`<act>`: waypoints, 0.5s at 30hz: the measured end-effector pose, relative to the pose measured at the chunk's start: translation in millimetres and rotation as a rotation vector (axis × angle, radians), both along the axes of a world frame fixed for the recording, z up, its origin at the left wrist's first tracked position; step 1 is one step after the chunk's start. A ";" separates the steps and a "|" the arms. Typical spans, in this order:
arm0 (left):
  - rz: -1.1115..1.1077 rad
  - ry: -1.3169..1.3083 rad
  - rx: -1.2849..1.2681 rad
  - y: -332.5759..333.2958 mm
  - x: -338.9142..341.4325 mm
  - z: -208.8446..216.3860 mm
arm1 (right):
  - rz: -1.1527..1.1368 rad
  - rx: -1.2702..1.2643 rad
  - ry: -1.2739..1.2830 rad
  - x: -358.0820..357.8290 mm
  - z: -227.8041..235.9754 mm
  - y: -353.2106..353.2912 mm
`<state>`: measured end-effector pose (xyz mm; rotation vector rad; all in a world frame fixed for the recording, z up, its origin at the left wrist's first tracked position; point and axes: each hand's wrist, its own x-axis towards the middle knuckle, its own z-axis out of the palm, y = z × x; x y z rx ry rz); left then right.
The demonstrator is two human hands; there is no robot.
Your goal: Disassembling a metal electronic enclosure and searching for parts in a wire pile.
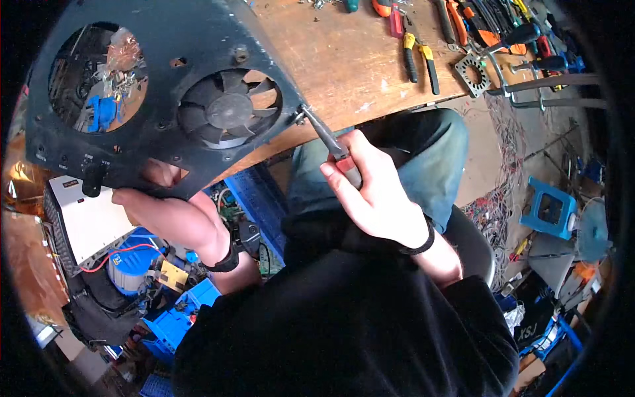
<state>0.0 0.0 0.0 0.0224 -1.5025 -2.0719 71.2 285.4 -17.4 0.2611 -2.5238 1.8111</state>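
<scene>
A large black metal panel (159, 40) with two round openings is tilted over the bench's edge at the upper left. Its right-hand opening has a black fan (230, 111) in it. My left hand (155, 208) is closed on the panel's lower edge, its fingers partly hidden behind the panel and partly seen through a cut-out. In my closed right hand (374, 175) is a pair of needle-nose pliers (325, 134) with red and grey handles. The jaw tips touch a small screw (301, 118) at the panel's right edge, beside the fan.
On the wooden bench (317, 59) lie yellow-and-black pliers (420, 56), a square metal fan frame (472, 75), clamps (522, 69) and several hand tools. Blue crates (182, 311) and a white-topped box (86, 218) stand at lower left. A blue stool (549, 208) is at right, near piled cables.
</scene>
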 end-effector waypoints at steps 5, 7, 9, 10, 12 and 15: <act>-0.531 0.311 -0.121 -24.2 2.4 -22.6 | -0.002 -0.072 0.001 3.8 -0.1 -12.5; -0.420 0.361 -0.187 -11.2 1.4 -29.2 | -0.005 -0.131 -0.015 3.4 -0.1 -15.3; -0.364 0.379 -0.223 -10.7 1.4 -29.5 | -0.009 -0.196 -0.036 4.4 1.5 -15.5; -0.441 0.362 -0.148 -13.4 1.6 -24.7 | 0.024 -0.176 -0.088 5.6 3.5 -13.2; -0.515 0.340 -0.075 -26.9 1.5 -29.3 | 0.061 -0.160 -0.143 8.4 7.9 -14.3; -0.410 0.361 -0.176 -40.2 -0.3 -45.8 | 0.097 -0.309 -0.260 9.5 9.4 -17.3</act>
